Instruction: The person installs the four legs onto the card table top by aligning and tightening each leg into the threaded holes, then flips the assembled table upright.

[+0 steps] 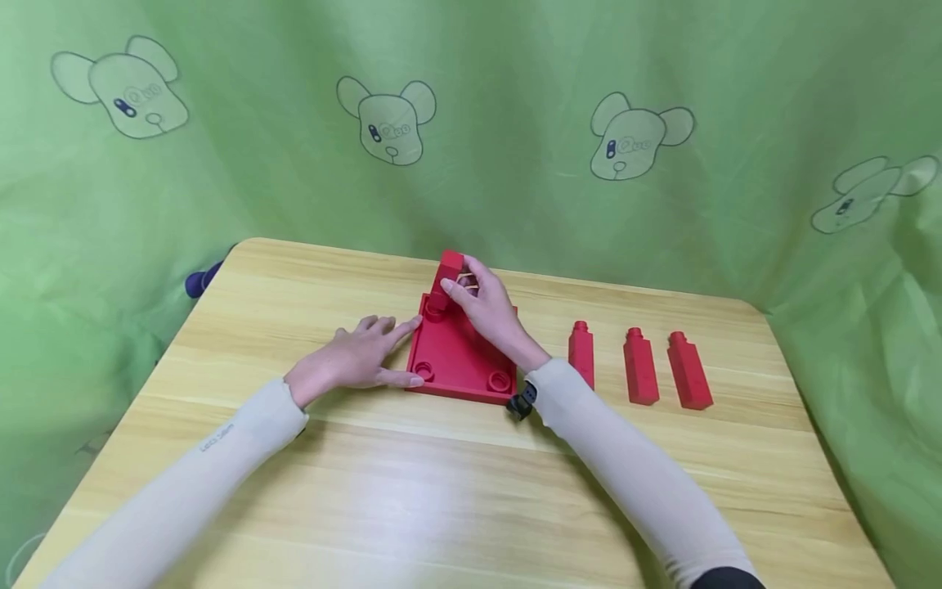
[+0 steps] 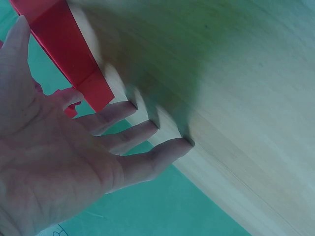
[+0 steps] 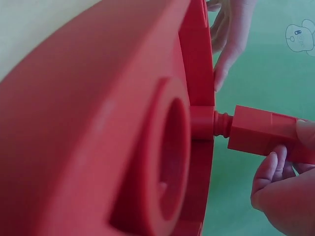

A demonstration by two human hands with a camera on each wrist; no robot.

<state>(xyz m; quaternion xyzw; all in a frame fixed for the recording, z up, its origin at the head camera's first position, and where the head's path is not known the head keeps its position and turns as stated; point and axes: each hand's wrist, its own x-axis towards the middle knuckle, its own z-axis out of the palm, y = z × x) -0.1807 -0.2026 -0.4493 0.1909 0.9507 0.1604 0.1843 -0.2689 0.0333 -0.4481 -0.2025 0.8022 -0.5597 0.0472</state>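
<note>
A square red tabletop (image 1: pixel 462 348) with raised edges and round sockets lies on the wooden table. My right hand (image 1: pixel 489 307) pinches a red table leg (image 3: pixel 268 132) between thumb and fingers. The leg stands nearly upright over the far-left socket, and its threaded end meets that socket's mouth in the right wrist view. How deep the thread sits, I cannot tell. Along the tabletop's left side, my left hand (image 1: pixel 356 353) has its fingers spread, with the index finger and thumb touching the edge. The right forearm hides part of the tabletop's right side.
Three more red legs lie to the right: one (image 1: pixel 581 353) partly behind the right sleeve, another (image 1: pixel 641 368) beside it, and the third (image 1: pixel 690 375) farthest right. A green curtain (image 1: pixel 508 188) hangs behind the wooden table (image 1: pixel 412 507). A dark object (image 1: pixel 200 281) shows past the table's left edge.
</note>
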